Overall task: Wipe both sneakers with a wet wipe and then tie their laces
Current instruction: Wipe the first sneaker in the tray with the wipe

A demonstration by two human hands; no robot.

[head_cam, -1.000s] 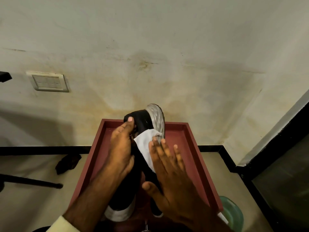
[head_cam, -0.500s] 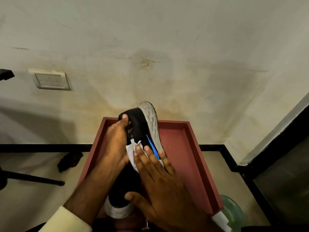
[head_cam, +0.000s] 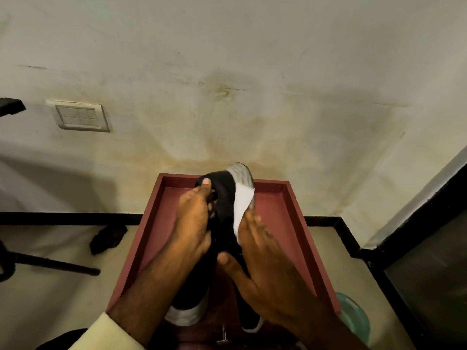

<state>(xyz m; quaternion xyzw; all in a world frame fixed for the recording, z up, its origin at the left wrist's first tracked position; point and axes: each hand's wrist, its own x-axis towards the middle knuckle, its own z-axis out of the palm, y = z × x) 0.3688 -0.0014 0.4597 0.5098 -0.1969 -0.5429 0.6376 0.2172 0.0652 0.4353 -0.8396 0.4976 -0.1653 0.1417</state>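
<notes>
My left hand (head_cam: 192, 223) grips the sneaker (head_cam: 225, 195), raised near the bench's (head_cam: 290, 223) far edge. My right hand (head_cam: 267, 263), fingers flat, presses the wet wipe (head_cam: 242, 205) against its side. Best: long, firm strokes, shoe braced.

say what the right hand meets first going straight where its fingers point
The right hand presses the wet wipe; straight on it meets the sneaker at its grey toe sole, then probably the wall, depth unclear.
</notes>
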